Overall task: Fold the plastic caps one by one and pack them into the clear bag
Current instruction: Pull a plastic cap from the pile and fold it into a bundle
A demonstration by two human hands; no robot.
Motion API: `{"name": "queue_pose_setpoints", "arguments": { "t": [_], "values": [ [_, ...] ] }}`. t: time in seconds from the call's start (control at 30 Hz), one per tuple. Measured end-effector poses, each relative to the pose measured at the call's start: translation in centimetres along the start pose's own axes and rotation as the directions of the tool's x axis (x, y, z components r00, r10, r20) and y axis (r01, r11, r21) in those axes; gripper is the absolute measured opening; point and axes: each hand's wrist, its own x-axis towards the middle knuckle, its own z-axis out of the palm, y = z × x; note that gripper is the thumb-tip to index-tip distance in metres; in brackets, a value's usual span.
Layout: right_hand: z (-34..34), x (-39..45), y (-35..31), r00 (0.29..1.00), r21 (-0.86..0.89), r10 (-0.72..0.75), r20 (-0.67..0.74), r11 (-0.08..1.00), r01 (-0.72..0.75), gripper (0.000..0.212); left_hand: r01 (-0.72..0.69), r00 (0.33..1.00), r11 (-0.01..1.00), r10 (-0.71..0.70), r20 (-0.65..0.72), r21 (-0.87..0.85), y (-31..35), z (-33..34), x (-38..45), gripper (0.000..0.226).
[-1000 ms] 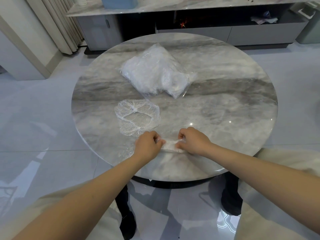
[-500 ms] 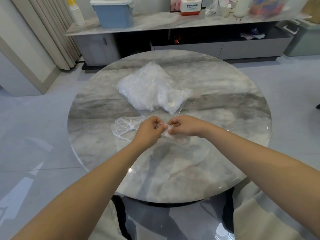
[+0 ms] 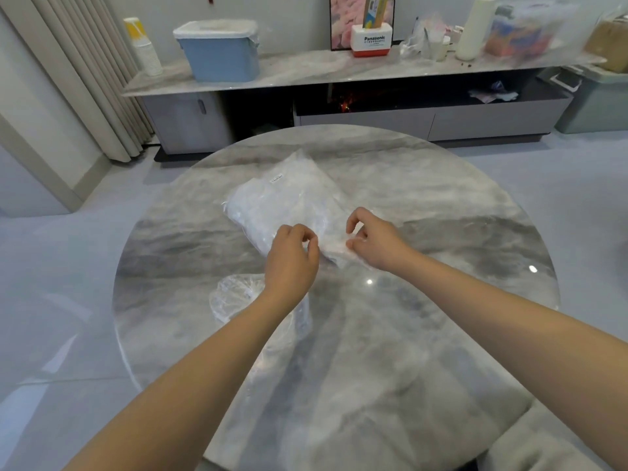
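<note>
A clear bag stuffed with folded caps lies in the middle of the round marble table. At its near end my left hand pinches the bag's edge with thumb and forefinger. My right hand is just to the right, its curled fingers and thumb holding a small folded plastic cap at the bag's mouth. An unfolded plastic cap lies flat on the table nearer to me, partly hidden under my left forearm.
Behind the table runs a low marble-topped cabinet carrying a blue lidded bin, a stack of cups and assorted bottles and boxes. Curtains hang at the left. Glossy tiled floor surrounds the table.
Both hands lifted the folded cap from the table's near edge and carried it forward to the bag's mouth. My left hand moved from the cap to the bag's edge.
</note>
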Motion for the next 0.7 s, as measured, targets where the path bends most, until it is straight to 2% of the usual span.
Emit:
{"name": "queue_pose_setpoints", "arguments": {
  "t": [0.1, 0.2, 0.33, 0.43, 0.5, 0.57, 0.63, 0.7],
  "values": [
    [-0.4, 1.3, 0.4, 0.996, -0.040, 0.053, -0.065, 0.998, -0.055, 0.018, -0.102, 0.992, 0.960, 0.117, -0.043, 0.261, -1.5, 0.8, 0.7, 0.017],
    [-0.4, 2.4, 0.2, 0.986, -0.090, 0.163, -0.037, 0.982, -0.166, 0.035, -0.157, 0.988, 0.915, 0.146, 0.058, 0.371, -2.3, 1.5, 0.8, 0.025],
    [0.6, 3.6, 0.2, 0.943, 0.112, 0.301, 0.145, 0.942, -0.318, 0.026, -0.236, 0.972, 0.889, 0.212, 0.105, 0.392, -2.1, 2.1, 0.8, 0.046],
    [1.6, 4.3, -0.3, 0.953, 0.241, 0.276, 0.124, 0.923, -0.299, 0.036, -0.231, 0.973, 0.890, 0.208, 0.100, 0.392, -1.8, 2.2, 0.8, 0.055],
    [2.1, 5.0, -0.8, 0.972, 0.158, 0.231, 0.048, 0.959, -0.236, 0.046, -0.231, 0.973, 0.887, 0.202, 0.114, 0.401, -1.9, 2.3, 0.6, 0.057],
    [2.6, 5.6, -0.8, 0.987, -0.045, 0.159, -0.006, 0.986, -0.160, 0.051, -0.233, 0.972, 0.887, 0.204, 0.115, 0.399, -2.1, 2.4, 0.4, 0.058],
    [3.2, 6.1, -0.3, 0.993, -0.244, 0.112, -0.022, 0.963, -0.114, 0.053, -0.236, 0.972, 0.891, 0.211, 0.106, 0.387, -2.1, 2.4, 0.3, 0.058],
    [3.7, 6.4, 0.5, 0.994, -0.438, 0.098, -0.043, 0.892, -0.108, 0.052, -0.229, 0.973, 0.892, 0.198, 0.119, 0.389, -2.0, 2.5, 0.2, 0.058]
  ]
}}
